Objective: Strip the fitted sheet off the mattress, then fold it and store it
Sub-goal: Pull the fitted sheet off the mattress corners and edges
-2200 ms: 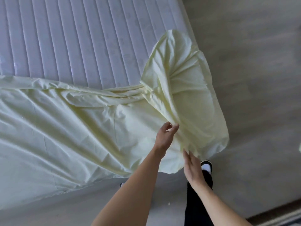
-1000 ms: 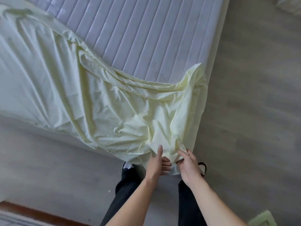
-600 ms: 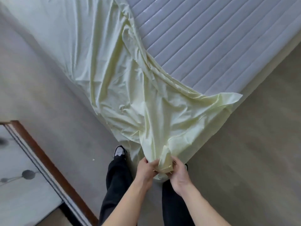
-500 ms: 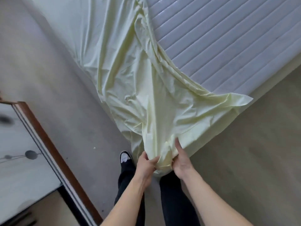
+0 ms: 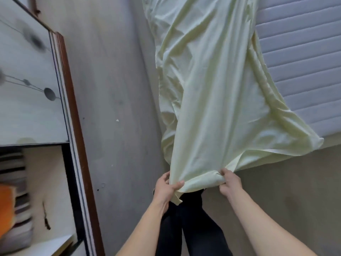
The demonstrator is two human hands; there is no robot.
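Across the grey floor (image 5: 118,74) runs a bare strip between the bed and a wardrobe (image 5: 60,100) on the left side. On the right, the quilted mattress (image 5: 299,67) lies uncovered where the sheet is pulled away. The pale yellow fitted sheet (image 5: 206,93) hangs from the mattress edge down toward the person, and one loose corner sticks out to the right. The wardrobe has a brown frame, a white sliding door with dark dots, and an open part with stacked folded textiles (image 5: 16,196), blurred. Black trousers (image 5: 191,218) show under the sheet. The left hand (image 5: 165,189) and the right hand (image 5: 229,183) are apart, and each pinches the lower hem of the sheet with curled fingers.
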